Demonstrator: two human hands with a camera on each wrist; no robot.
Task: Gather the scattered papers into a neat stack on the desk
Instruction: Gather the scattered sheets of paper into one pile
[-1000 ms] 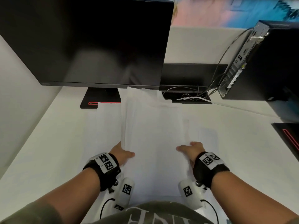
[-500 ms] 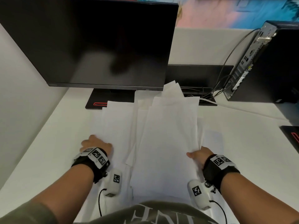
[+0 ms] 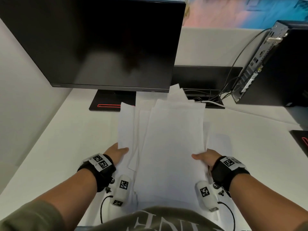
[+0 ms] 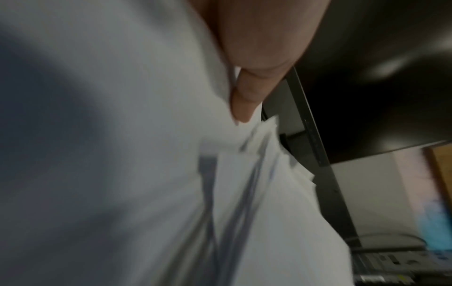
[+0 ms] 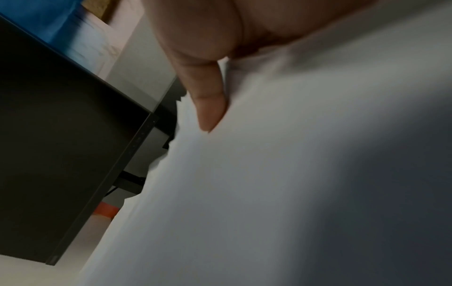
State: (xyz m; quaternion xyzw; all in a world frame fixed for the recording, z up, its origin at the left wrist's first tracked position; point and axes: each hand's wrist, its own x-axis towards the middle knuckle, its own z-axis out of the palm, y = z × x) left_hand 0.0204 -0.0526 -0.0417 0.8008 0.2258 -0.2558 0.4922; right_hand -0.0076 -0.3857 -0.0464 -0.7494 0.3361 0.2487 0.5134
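Both hands pinched the papers point(image 3: 170, 147) in front of the monitor point(image 3: 106, 42), left hand point(image 3: 119, 153) and right hand point(image 3: 205, 158) at opposite edges; squaring them meant tapping the uneven ends on the counter point(image 3: 66, 139).

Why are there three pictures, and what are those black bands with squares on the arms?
These are a person's two arms, not a machine. The bands hold small cameras. The big picture comes from a camera on the head, looking down at a white desk. The two blurry pictures come from the wrist cameras, looking along each thumb. The left hand and the right hand grip the sides of a messy bunch of white papers, thumbs on top. Behind stand a dark monitor and a black computer box with cables.
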